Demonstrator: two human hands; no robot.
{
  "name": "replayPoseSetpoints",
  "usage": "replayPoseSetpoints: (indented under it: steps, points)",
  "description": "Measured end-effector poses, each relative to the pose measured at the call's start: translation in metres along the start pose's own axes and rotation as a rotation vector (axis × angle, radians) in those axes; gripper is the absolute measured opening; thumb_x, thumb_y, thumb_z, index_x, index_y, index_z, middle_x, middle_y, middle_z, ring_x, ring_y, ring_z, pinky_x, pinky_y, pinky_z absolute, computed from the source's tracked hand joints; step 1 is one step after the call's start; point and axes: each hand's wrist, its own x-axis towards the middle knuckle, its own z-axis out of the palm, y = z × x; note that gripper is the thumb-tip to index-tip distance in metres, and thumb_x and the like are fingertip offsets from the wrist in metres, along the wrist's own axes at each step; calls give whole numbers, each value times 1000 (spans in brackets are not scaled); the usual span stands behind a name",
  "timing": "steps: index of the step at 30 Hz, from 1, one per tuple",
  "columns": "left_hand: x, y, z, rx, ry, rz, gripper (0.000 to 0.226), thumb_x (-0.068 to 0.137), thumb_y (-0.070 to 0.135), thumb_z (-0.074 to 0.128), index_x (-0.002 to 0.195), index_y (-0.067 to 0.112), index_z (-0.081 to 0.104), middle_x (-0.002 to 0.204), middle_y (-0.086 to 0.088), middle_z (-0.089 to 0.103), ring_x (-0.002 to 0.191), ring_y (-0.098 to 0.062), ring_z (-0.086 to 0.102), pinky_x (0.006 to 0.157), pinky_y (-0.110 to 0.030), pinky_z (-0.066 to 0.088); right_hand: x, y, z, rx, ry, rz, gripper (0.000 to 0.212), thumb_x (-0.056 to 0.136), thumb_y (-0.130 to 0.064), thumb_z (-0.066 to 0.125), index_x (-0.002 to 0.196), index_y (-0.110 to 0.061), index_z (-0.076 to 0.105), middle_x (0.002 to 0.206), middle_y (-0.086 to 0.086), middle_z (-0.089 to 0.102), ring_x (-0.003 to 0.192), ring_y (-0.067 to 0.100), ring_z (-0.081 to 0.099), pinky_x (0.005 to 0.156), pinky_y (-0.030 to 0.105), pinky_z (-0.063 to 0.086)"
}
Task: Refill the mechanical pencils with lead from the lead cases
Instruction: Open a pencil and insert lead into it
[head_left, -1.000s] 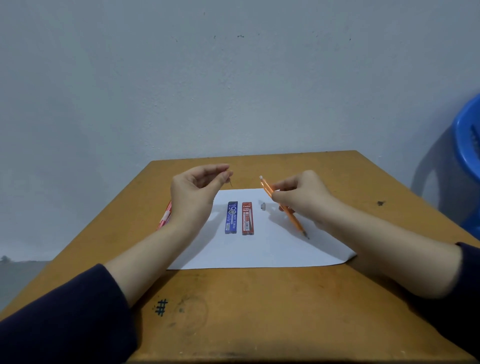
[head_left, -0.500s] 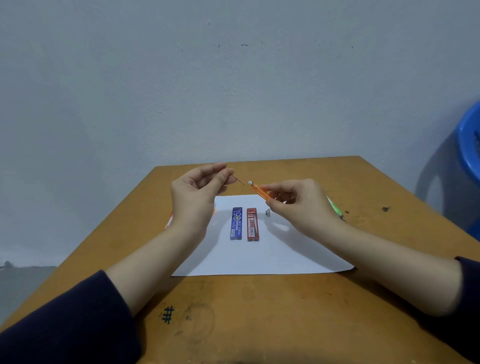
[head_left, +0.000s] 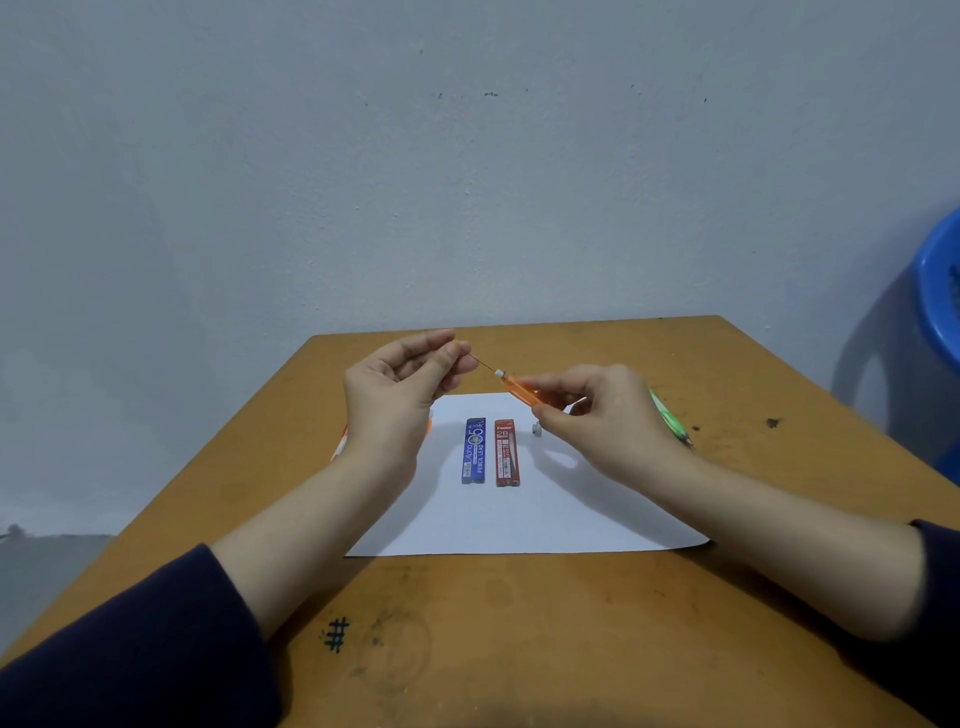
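Two lead cases lie side by side on the white paper (head_left: 519, 519) in the middle of the bench (head_left: 519, 649): the blue lead case (head_left: 474, 451) on the left and the red lead case (head_left: 506, 453) just beside it, both lying lengthwise toward us. We hold both hands raised above the far edge of the paper. Our left hand (head_left: 395, 400) pinches a thin lead (head_left: 483, 362) between thumb and fingers (head_left: 441, 338), which are curled. Our right hand (head_left: 608, 421) grips the orange pencil (head_left: 522, 391), fingers wrapped round its barrel, the white-rimmed end tilted up and left toward the lead. The lead's tip meets that end; we cannot tell whether it is inside. A small grey piece (head_left: 536, 429) sits on the paper near the red lead case. A green pencil (head_left: 670, 423) lies on the bench to the right, partly hidden by our right hand. Another pencil (head_left: 340, 447) peeks out behind our left wrist. A black hash mark (head_left: 336, 634) is drawn on the bench near us.
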Motion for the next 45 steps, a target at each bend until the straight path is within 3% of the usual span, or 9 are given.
replayPoseSetpoints:
  steps: [14,45]
  points:
    - [0,0,0,7,-5,13,14,86,0,63,100,0,67,83,-8,75,80,-19,72,77,-25,58,1,0,1,8,3,-18,27,84,-15,66,106,-29,72,73,-22,62,68,-7,55,58,10,41]
    - [-3,-2,3,91,-50,95,12,82,-3,68,90,6,71,78,-7,74,76,-19,72,81,-31,58,1,0,2,8,3,-25,28,84,-13,65,107,-28,72,75,-20,62,70,-4,56,59,10,40]
